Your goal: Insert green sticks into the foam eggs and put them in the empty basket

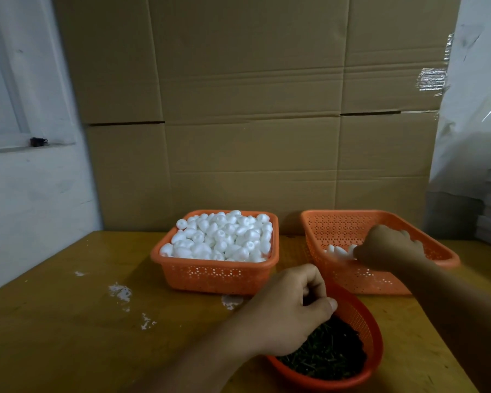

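Observation:
My left hand hovers over the orange oval basket of green sticks. Its fingers are curled and its thumb is close to the fingertips; whether it pinches a stick is hidden. My right hand reaches into the orange basket on the right, fingers hanging down and a little blurred. Its thumb tip lies beside a few foam eggs on that basket's floor. Any sticks in those eggs are hidden. A third orange basket to the left is heaped with white foam eggs.
All three baskets stand on a yellow-brown table with white foam crumbs on its left half. Flattened cardboard stands behind the table, a white wall is at the left, and plastic sheeting hangs at the right.

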Demonstrator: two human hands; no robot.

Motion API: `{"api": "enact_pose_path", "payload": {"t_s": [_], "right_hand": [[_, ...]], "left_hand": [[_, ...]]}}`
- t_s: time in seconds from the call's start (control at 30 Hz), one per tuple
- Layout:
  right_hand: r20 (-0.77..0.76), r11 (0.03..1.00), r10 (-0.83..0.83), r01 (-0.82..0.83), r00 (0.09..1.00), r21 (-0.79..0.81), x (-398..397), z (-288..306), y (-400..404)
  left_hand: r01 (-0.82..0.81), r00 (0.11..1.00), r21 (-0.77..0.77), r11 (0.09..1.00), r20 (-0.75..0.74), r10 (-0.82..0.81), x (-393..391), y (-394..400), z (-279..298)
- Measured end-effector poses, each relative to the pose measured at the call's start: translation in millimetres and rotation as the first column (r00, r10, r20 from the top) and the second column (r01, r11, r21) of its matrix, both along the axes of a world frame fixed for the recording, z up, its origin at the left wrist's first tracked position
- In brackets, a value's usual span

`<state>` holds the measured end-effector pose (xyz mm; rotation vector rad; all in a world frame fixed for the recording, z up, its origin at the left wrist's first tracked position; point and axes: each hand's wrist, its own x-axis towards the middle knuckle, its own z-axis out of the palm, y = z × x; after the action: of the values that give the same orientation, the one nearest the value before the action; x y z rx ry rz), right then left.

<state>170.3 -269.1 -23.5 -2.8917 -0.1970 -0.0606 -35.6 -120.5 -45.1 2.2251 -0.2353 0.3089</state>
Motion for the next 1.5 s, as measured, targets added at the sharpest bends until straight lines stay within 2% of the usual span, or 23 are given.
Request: {"api": "enact_pose_path", "payload": {"t_s": [0.1,0.27,0.4,0.53,0.63,0.77,0.83,0.93,1.1,1.2,1.33,1.5], "right_hand": [[0.046,0.999,0.016,-0.017,0.999,0.027,-7,0,-1],[0.177,0.967,0.045,-0.088,0.983,0.240,-25,3,-9],[0.253,0.875,0.150,-0.247,0.956,0.417,-58,2,-12],[0.336,0.751,0.254,-0.404,0.907,0.522,-103,-3,-15],[0.314,0.691,0.340,-0.462,0.886,0.555,-125,-16,-12],[0.320,0.640,0.432,-0.536,0.843,0.550,-140,-30,-11],[0.337,0.635,0.446,-0.558,0.829,0.533,-143,-34,-12],[0.369,0.630,0.444,-0.578,0.816,0.519,-142,-36,-11],[0.360,0.624,0.474,-0.594,0.804,0.508,-142,-39,-11],[0.358,0.632,0.475,-0.595,0.804,0.497,-141,-41,-12],[0.362,0.647,0.460,-0.585,0.811,0.489,-140,-42,-12],[0.354,0.650,0.461,-0.581,0.814,0.491,-141,-42,-13]], "left_hand": [[0.006,1.000,0.012,1.000,-0.003,-0.006,0,1,0],[-0.005,1.000,0.024,1.000,0.001,0.005,1,1,2],[-0.034,0.999,0.039,0.999,0.008,0.034,3,5,3],[-0.084,0.995,-0.029,0.996,0.049,0.086,6,17,7],[-0.161,0.982,-0.050,0.986,0.088,0.164,8,31,15],[-0.348,0.924,-0.017,0.937,0.166,0.346,11,58,26],[-0.450,0.877,0.044,0.892,0.208,0.433,16,79,30],[-0.523,0.851,0.225,0.822,0.195,0.487,30,110,33],[-0.367,0.895,0.519,0.772,-0.027,0.444,58,141,37],[-0.288,0.902,0.546,0.787,-0.122,0.414,69,145,36],[-0.278,0.896,0.567,0.776,-0.138,0.422,76,143,35],[-0.337,0.871,0.683,0.648,-0.034,0.489,80,137,33]]}}
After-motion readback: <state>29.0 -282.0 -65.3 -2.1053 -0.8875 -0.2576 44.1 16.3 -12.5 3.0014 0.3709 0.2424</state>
